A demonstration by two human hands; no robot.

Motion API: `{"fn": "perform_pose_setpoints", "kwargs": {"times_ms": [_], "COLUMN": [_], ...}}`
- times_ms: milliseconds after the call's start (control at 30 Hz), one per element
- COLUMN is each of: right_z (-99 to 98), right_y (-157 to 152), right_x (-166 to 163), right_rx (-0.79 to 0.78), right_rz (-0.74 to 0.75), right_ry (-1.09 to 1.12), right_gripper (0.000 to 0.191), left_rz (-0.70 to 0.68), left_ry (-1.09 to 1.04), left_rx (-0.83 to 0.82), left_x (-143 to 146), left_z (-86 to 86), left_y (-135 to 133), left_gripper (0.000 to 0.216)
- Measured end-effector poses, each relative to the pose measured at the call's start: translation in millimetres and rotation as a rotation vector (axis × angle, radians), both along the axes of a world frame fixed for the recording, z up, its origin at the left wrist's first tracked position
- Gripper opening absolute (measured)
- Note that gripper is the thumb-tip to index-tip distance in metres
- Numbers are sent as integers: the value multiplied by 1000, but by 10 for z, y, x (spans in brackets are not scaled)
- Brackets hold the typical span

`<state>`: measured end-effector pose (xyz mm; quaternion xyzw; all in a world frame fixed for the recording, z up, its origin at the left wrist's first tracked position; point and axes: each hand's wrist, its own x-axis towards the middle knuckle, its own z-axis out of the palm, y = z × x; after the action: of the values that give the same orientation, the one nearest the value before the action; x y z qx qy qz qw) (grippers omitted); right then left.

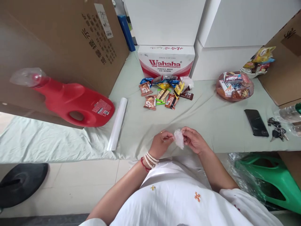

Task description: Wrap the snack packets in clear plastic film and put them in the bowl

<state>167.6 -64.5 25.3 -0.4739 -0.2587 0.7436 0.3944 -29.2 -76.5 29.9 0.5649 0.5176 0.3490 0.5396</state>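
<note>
Between my two hands is a small crumpled piece of thin, whitish translucent plastic (179, 139), perhaps a bag; its exact kind is unclear. My left hand (162, 143), with beaded bracelets at the wrist, pinches its left edge. My right hand (193, 139) grips its right side with fingers closed. Both hands are above the front edge of the cloth-covered table (145, 122). Beyond them lies a pile of wrapped snacks (163, 95), in brown, green, yellow and blue packets. At the pile's right back sits a crumpled clear plastic bag (187, 82).
A Wahaha carton (166, 61) stands behind the snacks. To the left are a red jug (77, 102) and a white roll (117, 124). On the right are a bowl of snacks (221, 93), a phone (256, 123), keys (278, 132) and a green stool (279, 179) below.
</note>
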Motion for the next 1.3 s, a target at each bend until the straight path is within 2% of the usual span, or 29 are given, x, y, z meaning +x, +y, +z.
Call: {"fn": "perform_pose_setpoints", "kwargs": {"times_ms": [100, 200, 333, 433, 567, 667, 733, 833, 933, 1000, 1067, 1133, 1200, 1233, 1267, 1300], "right_z": [14, -10, -40, -35, -21, -25, -34, -46, -56, -55, -43, -20, 5, 14, 19, 19], "right_y": [65, 143, 263, 364, 532, 650, 694, 697, 664, 645, 632, 618, 595, 579, 562, 543], "right_x": [126, 219, 83, -19, 124, 270, 282, 186, 120, 175, 306, 463, 577, 604, 607, 589], "right_rx": [-17, -18, -15, -20, -64, -69, -66, -46, -42, -70, -121, -172, -183, -171, -143, -98], "right_rz": [8, -65, -102, -33, 91, 20, -72, -160, -155, -122, -59, 53, 196, 262, 307, 319], "right_ry": [21, 3, -18, -10, -2, -12, -20, -27, -26, 6, 73, 142, 181, 181, 164, 129], "right_gripper": [24, 23, 25, 24, 20, 22, 24, 26, 26, 26, 24, 22, 21, 20, 20, 19], "left_rz": [10, 37, -115, -105, -133, -41, -70, -165, -121, -135, -196, -286, -375, -383, -332, -217], "left_ry": [-23, -24, 38, 65, 46, 55, 57, 93, 134, 94, -3, -82, -81, -50, -7, 37], "left_rx": [-4, -40, -26, 17, 8, -50, -70, 16, 120, 109, 21, -98, -147, -124, -73, -9], "left_x": [-122, -182, 28, 135, -58, -166, -88, 187, 393, 391, 282, 112, -63, -138, -201, -247], "left_z": [58, 116, 94, 35, 23, 59, 74, 53, -13, -51, -62, -37, 16, 46, 74, 97], "left_y": [170, 276, 262, 335, 606, 749, 762, 709, 685, 713, 772, 857, 965, 1023, 1077, 1121], "left_gripper": [32, 39, 36, 28, 28, 36, 42, 41, 33, 34, 36, 38, 37, 36, 34, 35]}}
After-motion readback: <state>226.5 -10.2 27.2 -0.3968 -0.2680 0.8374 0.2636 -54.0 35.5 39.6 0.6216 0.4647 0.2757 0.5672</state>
